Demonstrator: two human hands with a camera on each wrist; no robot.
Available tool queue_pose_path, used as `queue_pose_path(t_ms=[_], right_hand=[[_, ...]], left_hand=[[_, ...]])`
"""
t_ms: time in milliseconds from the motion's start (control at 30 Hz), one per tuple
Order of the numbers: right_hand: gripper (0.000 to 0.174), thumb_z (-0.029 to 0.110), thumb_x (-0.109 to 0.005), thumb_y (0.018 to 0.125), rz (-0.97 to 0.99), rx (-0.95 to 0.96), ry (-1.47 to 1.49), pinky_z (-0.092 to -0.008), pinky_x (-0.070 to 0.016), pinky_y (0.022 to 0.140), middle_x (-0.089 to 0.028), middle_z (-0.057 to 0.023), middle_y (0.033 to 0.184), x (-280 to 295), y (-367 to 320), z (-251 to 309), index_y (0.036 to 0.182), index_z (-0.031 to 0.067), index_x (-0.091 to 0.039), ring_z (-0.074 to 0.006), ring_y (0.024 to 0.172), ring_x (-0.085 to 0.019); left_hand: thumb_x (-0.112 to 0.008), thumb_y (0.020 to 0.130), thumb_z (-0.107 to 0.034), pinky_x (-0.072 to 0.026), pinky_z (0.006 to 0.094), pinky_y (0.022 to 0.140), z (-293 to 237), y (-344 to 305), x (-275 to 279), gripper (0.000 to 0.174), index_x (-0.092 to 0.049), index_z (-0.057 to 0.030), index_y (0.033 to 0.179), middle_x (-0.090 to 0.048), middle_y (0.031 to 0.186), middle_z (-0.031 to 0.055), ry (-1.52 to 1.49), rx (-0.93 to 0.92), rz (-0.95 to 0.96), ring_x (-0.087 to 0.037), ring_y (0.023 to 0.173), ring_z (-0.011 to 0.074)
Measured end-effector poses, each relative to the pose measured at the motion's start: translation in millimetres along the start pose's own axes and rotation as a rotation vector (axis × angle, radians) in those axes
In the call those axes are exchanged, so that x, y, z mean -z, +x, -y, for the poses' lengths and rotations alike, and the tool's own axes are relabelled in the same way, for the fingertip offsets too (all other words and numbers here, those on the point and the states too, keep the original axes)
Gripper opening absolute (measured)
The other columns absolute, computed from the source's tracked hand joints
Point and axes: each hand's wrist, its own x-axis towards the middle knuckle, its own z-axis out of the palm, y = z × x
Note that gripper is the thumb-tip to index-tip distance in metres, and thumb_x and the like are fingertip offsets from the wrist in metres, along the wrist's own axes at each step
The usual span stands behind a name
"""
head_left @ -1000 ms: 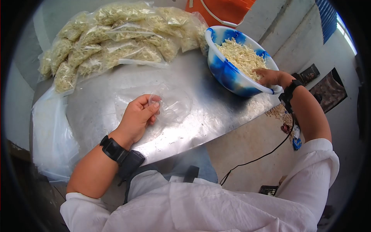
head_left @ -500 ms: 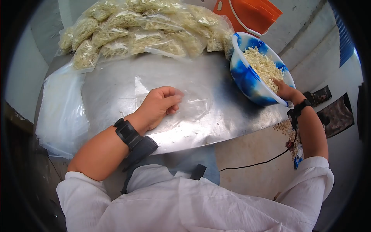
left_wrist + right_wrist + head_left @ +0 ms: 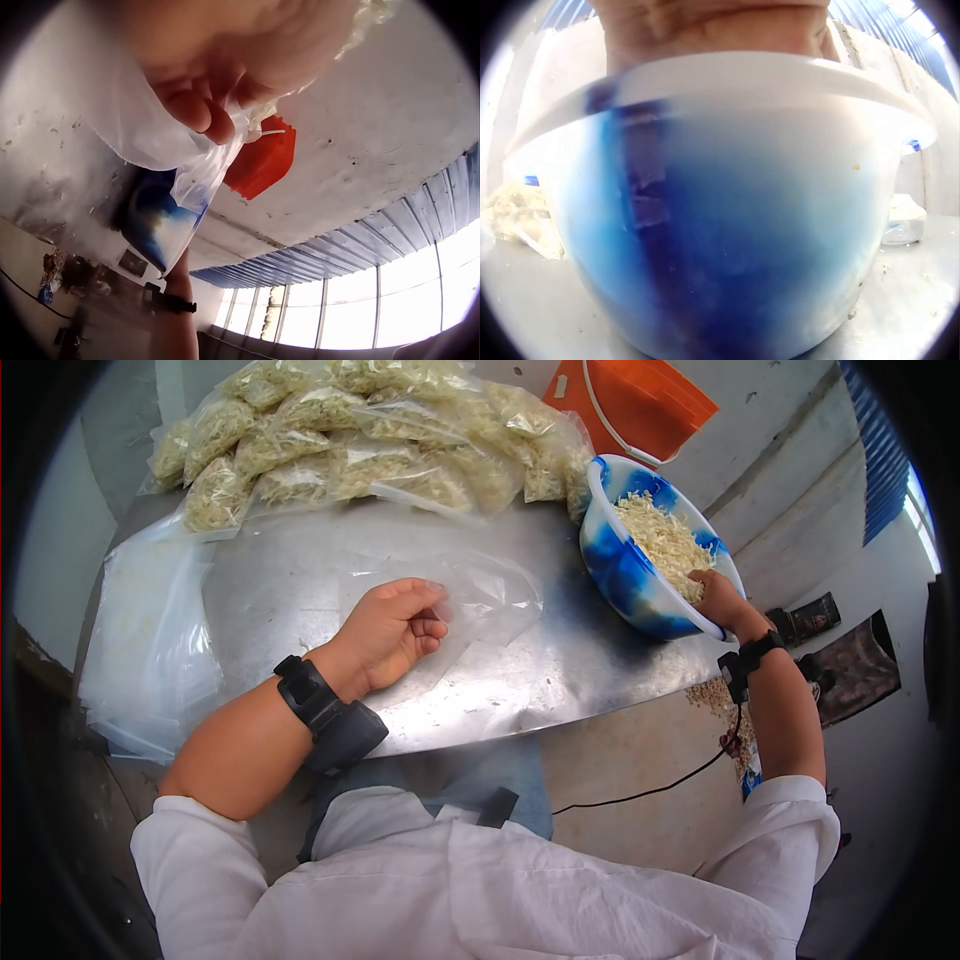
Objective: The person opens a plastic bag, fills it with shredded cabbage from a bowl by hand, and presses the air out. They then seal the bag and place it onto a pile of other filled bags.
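My left hand (image 3: 395, 630) pinches the edge of a clear plastic bag (image 3: 490, 595) over the metal table (image 3: 300, 585). In the left wrist view the curled fingers of that hand (image 3: 225, 82) grip the clear bag (image 3: 142, 127). My right hand (image 3: 722, 603) reaches over the near rim of a blue and white basin (image 3: 620, 570), its fingertips in the pale shreds (image 3: 662, 540). The right wrist view shows the basin's outer wall (image 3: 742, 210) hiding the fingers, with part of the right hand (image 3: 720, 30) above the rim; whether they hold shreds I cannot tell.
Several filled bags (image 3: 400, 460) are piled along the table's back. Flat clear bags (image 3: 150, 640) lie at the left end. An orange bucket (image 3: 635, 405) stands behind the basin. A black cable (image 3: 650, 792) hangs below the table's right side.
The head view has shifted, so the table and basin sit differently in it. My left hand has turned slightly with the bag. The right hand stays in the basin.
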Motion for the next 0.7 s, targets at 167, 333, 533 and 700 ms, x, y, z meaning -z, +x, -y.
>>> queue_pose_path(t_ms=[167, 333, 533, 700], right_hand=[[0.058, 0.012, -0.071, 0.058, -0.115, -0.020, 0.059, -0.0321, -0.0450, 0.080, -0.062, -0.0215, 0.094, 14.7, -0.5, -0.3, 0.112, -0.0037, -0.055, -0.0286, 0.089, -0.060], [0.060, 0.007, -0.068, 0.059, -0.219, 0.005, 0.520, -0.0300, -0.0463, 0.073, -0.062, -0.0168, 0.083, 29.9, 18.9, -16.0, 0.116, -0.0029, -0.052, -0.0241, 0.075, -0.060], [0.051, 0.006, -0.067, 0.059, -0.307, -0.012, 0.118, -0.0313, -0.0465, 0.075, -0.063, -0.0183, 0.089, 36.5, 23.4, -16.8, 0.109, -0.0022, -0.056, -0.0272, 0.079, -0.062], [0.049, 0.006, -0.067, 0.059, -0.404, -0.064, 0.217, -0.0309, -0.0472, 0.073, -0.064, -0.0159, 0.089, 36.4, 33.5, -31.0, 0.107, 0.0001, -0.058, -0.0238, 0.077, -0.062]], left_hand=[[-0.053, 0.088, -0.013, -0.0481, 0.0201, 0.047, -0.2, -4.1, -3.3, 0.007, -0.054, -0.0063, 0.085, -0.059, 0.072, 0.0045, -0.080, 0.061, 0.012, -0.059, 0.058, 0.0111], [-0.054, 0.087, -0.013, -0.0471, 0.0196, 0.046, 1.9, -3.7, -3.1, 0.007, -0.053, -0.0067, 0.085, -0.059, 0.073, 0.0044, 0.063, 0.030, -0.023, -0.059, 0.057, 0.0103], [-0.054, 0.087, -0.014, -0.0460, 0.0203, 0.050, 3.0, -2.0, -6.4, 0.009, -0.052, -0.0063, 0.090, -0.058, 0.073, 0.0040, 0.245, 0.023, -0.053, -0.057, 0.056, 0.0094], [-0.052, 0.089, -0.014, -0.0456, 0.0199, 0.051, 2.9, -1.0, -4.3, 0.017, -0.050, -0.0054, 0.103, -0.058, 0.075, 0.0038, 0.217, 0.060, -0.004, -0.057, 0.058, 0.0093]])
